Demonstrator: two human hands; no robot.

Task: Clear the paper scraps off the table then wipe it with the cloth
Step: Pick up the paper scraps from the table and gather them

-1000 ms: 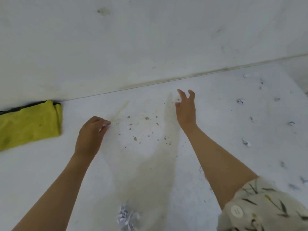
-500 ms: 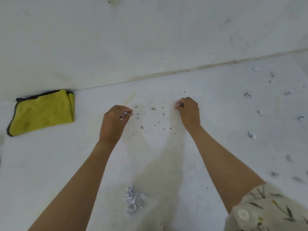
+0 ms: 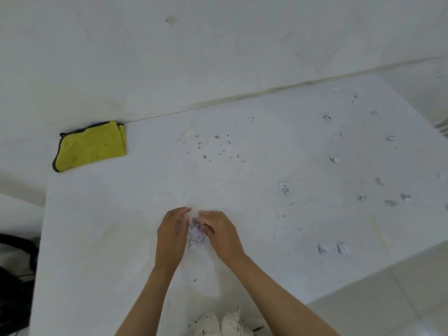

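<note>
A small pile of crumpled white paper scraps (image 3: 196, 236) lies on the white table (image 3: 116, 226) near its front edge. My left hand (image 3: 172, 235) and my right hand (image 3: 221, 236) flank the pile and touch it from both sides with loosely extended fingers; motion blur hides the fingertips. Several more paper scraps (image 3: 334, 159) are scattered over the right side of the table, two of them (image 3: 332, 248) near the front right edge. A folded yellow cloth (image 3: 91, 146) with a dark hem lies at the far left, against the wall.
Brown crumbs and specks (image 3: 213, 146) dot the table's middle, beyond the pile. A white wall (image 3: 218, 57) runs along the table's far side. Pale floor tiles (image 3: 392, 299) show past the right edge, and a dark object (image 3: 14, 275) sits off the left edge.
Both hands pulled back from the far middle of the table, each pinching a scrap, and came together at the scrap pile near the front edge. The camera view tilted down.
</note>
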